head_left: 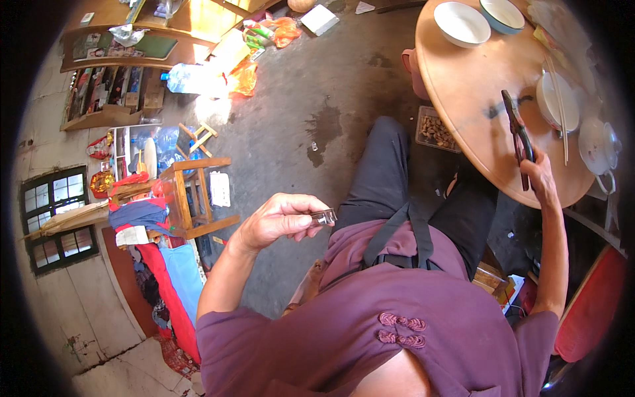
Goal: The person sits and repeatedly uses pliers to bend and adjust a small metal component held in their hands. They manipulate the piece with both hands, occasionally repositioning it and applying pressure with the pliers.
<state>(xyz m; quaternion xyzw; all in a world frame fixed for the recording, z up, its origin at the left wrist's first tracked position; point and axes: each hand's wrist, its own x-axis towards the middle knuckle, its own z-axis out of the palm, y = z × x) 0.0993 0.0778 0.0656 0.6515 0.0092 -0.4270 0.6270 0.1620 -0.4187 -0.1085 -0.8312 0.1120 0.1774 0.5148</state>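
While left hand (274, 221) pinches shiny piece (323, 216), right hand (540, 175) grips dark tool (514, 124); careless swinging could knock two-o'clock bowl (548, 104)

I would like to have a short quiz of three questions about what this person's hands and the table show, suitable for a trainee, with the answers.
1. Multiple choice: what does the left hand hold?
A) a spoon
B) a small shiny object
C) a folded cloth

2. True or false: the right hand is gripping the teapot's handle.

3. Fill in the missing word: on the round table, a pair of chopsticks lies across a white ____.

Key:
1. B
2. False; it is on a long dark tool at the table.
3. bowl
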